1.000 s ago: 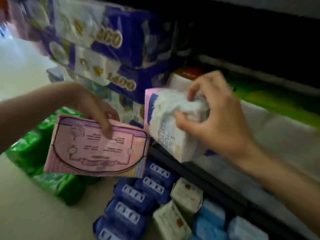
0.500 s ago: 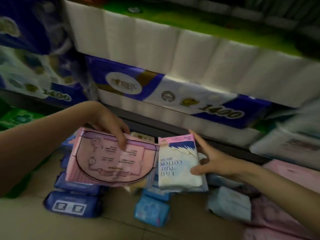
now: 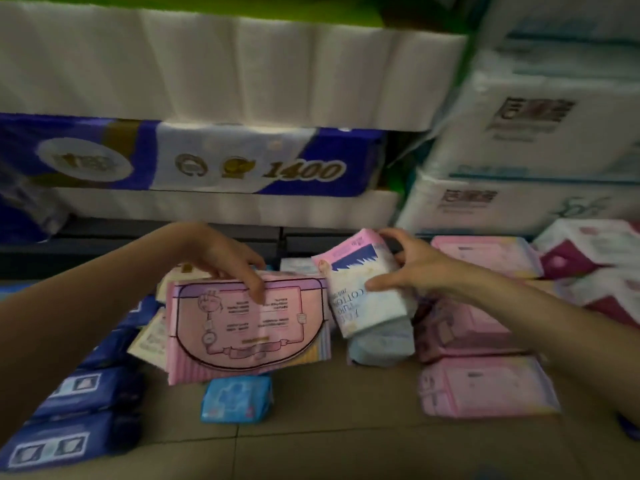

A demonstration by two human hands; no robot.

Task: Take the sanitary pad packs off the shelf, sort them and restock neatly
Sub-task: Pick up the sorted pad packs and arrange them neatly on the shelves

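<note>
My left hand (image 3: 221, 258) grips the top edge of a flat pink pad pack (image 3: 249, 327) printed with a line drawing, holding it above the floor. My right hand (image 3: 412, 268) holds a white and blue cotton pad pack (image 3: 356, 296), thumb across its front, just right of the pink one. Below it a pale blue pack (image 3: 381, 344) lies on the floor. Pink packs (image 3: 485, 386) are stacked at the right, dark blue packs (image 3: 86, 386) in a row at the left, and a bright blue pack (image 3: 235, 400) lies in the middle.
Big toilet-roll bales (image 3: 242, 168) fill the dark shelf (image 3: 138, 237) behind. White tissue bales (image 3: 519, 150) stand at the right, with white and magenta packs (image 3: 588, 258) below them. Beige packs (image 3: 152, 337) lie behind the pink pack. Tiled floor (image 3: 329, 438) shows in front.
The view has swung right and down toward the floor piles. Both hands carried their packs lower, and the right hand now grips the cotton pack from the top and side.
</note>
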